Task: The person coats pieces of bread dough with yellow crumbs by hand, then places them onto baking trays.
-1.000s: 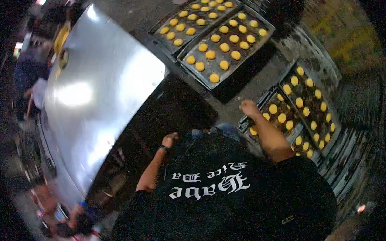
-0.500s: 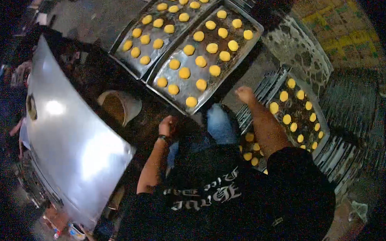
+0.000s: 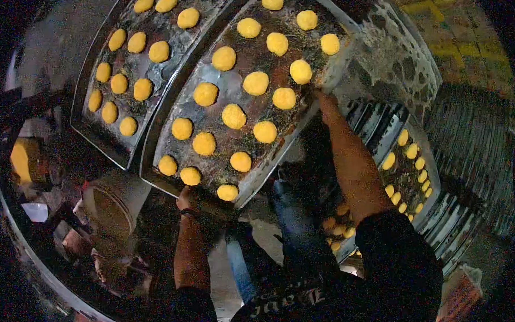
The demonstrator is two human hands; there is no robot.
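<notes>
A dark metal baking tray [image 3: 229,83] with rows of round yellow dough pieces [image 3: 233,116] fills the upper middle. My left hand [image 3: 185,199], a dark band on its wrist, is closed on the tray's near edge, its fingers partly under the rim. On the tray's right long side, my right hand [image 3: 326,104] grips the edge; its fingertips are hidden. Right beside this tray on the left lies a second baking tray [image 3: 130,67], also bearing yellow pieces and touched by neither hand.
A pale bucket [image 3: 136,195] stands below the trays at left. To the right, stacked trays [image 3: 372,122] adjoin another tray of yellow pieces [image 3: 403,180]. Ridged dark sheets [image 3: 473,157] lie at far right. My legs [image 3: 292,219] are below the held tray.
Both hands were off the tray with fingers curled; now they grip its edges. The trays appear nearer and larger. The shiny metal sheet at left has left the view.
</notes>
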